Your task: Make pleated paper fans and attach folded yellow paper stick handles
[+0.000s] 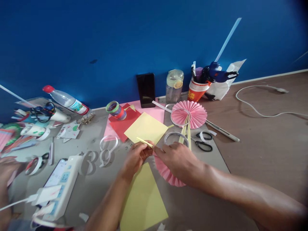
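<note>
My left hand [136,158] pinches a narrow folded yellow paper strip [143,141] between thumb and fingers. At the strip's near end, the fingertips of my right hand [178,159] close on it too. Under my right hand lies a pleated pink paper fan [168,175], partly covered. A second pink pleated rosette [196,114] rests farther back, with a roll of clear tape [181,117] on it and yellow strips trailing from it. Another tape roll [166,138] sits just behind my right hand. Yellow sheets [144,200] lie in front of and behind my hands.
Black-handled scissors [204,146] and a utility knife [223,131] lie to the right. A phone [146,90], a clear bottle [174,89] and a red cup [197,91] stand against the blue wall. A power strip [64,189] lies left, near another person's hand [9,165].
</note>
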{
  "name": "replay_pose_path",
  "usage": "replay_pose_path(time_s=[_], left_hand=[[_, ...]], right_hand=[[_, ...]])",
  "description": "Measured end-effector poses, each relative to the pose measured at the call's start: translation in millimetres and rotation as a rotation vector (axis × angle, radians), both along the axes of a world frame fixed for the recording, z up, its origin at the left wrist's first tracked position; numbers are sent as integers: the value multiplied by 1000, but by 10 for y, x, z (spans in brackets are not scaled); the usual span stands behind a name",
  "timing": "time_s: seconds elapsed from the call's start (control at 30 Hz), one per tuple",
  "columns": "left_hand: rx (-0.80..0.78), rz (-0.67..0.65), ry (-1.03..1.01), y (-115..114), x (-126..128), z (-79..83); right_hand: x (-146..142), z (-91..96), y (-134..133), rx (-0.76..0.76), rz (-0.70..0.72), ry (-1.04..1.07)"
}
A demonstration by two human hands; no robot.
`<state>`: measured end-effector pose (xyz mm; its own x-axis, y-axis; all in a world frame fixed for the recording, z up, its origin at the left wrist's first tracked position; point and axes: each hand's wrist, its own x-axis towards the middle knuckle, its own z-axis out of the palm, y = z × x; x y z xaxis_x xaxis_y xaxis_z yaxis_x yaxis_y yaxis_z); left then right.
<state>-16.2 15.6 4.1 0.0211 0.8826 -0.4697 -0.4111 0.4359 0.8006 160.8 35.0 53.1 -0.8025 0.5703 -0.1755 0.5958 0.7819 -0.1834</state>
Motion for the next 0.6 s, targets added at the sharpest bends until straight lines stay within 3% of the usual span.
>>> replay_pose_path(time_s=[0.17,0.3,0.6], left_hand=[[-14,-14,-5,-14,-19,6],[-1,-67,24,-22,-35,-25],[-5,-59,100,-17,3,-62]], right_hand=[[-5,-9,-13,33,22,-17],[-10,3,-5,16,5,-64],[35,45,10,-48,4,-62]])
